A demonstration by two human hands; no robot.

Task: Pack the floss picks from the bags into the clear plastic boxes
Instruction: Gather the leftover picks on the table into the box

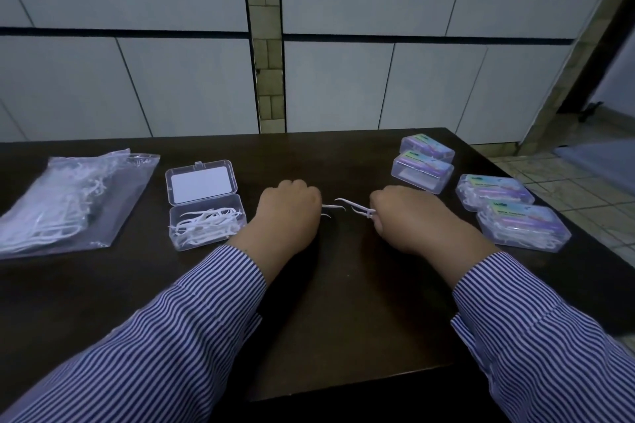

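At table centre, the left hand [288, 213] is fisted around white floss picks [330, 207] whose tips poke out toward 3 o'clock; the right hand [409, 216] pinches what looks like two more picks [354, 205]. The open clear plastic box [206, 213], partly filled, sits at 9 o'clock, the clear plastic bag of picks [68, 203] beyond it; four closed labelled boxes [494, 196] lie at 3 o'clock.

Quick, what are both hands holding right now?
Left hand: curled, holding floss picks.
Right hand: pinching other floss picks.

bag [65, 203] left of open box [206, 220], hands between, closed boxes [488, 196] right
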